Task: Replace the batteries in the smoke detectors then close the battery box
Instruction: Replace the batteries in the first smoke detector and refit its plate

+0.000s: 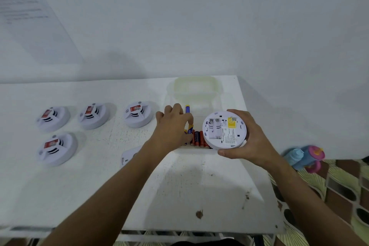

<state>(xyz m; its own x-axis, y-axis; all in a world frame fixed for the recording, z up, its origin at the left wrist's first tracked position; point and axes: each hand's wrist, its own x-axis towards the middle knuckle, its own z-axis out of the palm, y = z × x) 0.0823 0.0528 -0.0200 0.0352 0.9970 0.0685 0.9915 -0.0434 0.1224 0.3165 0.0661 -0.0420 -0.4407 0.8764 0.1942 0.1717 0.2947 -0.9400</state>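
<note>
1. The right hand grasps a detector by its rim, fingers curled around the far edge and thumb under the near edge. It is held back-side up over the right part of the box, likely so the open battery bay faces the person and sits close to the supply.
2. The bay on that detector looks empty; both slots show bare contacts, so fresh cells seem to be the step in hand.
3. The left hand reaches into the box with fingers bent down onto the batteries. It appears to pinch a blue-and-yellow cell, though the fingertips are partly hidden, so the grip is a judgement.
4. The batteries lie side by side in a row at the near end of the clear box, easy to pick singly. About four or five orange and dark ones show; more may hide under the hand. One blue cell stands apart behind the fingers.
5. The lid lies open behind the box, so closing is not yet done.
6. Four detectors sit face up on the table to the left, three in a row and one nearer. A fifth white piece shows under the left forearm, perhaps a cover.
7. Two bottles lie off the table's right edge.
</note>
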